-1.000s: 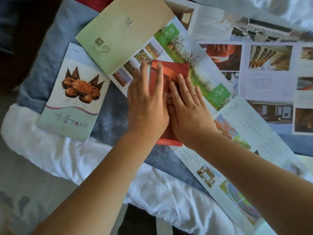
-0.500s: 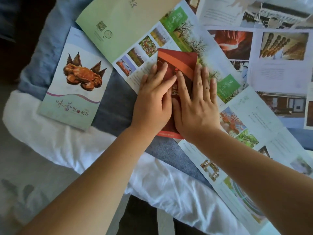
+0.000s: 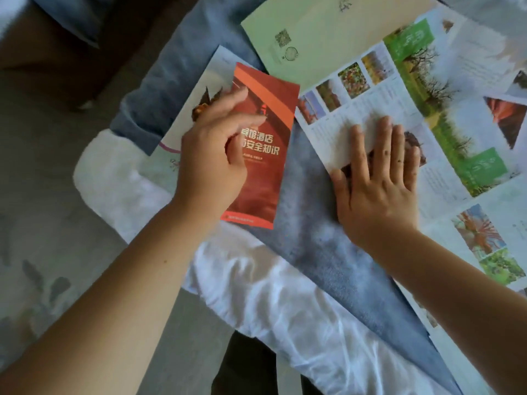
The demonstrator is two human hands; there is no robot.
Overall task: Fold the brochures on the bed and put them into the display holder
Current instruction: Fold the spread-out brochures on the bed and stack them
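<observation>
Transfer step: one fold looks finished, and no display holder is in view.

Bedding comes first: the blue-grey blanketed bed (image 3: 313,252) carries everything. On its right side lies the wide unfolded white-and-green paper brochure (image 3: 427,109). The right hand (image 3: 379,192) lies flat on its near corner, fingers (image 3: 385,138) straight and slightly apart, clamped on nothing. A pale green paper sheet (image 3: 328,29) overlaps its far end. A white paper brochure with a crab picture (image 3: 208,78) lies to the left. Above it the left hand (image 3: 211,158) grips the narrow folded red paper brochure (image 3: 265,132), fingers curled round its left edge. My advice is to pinch near the crease so the panels cannot spring open, then slide it into the holder edge-first while the right palm weights the big sheet.
</observation>
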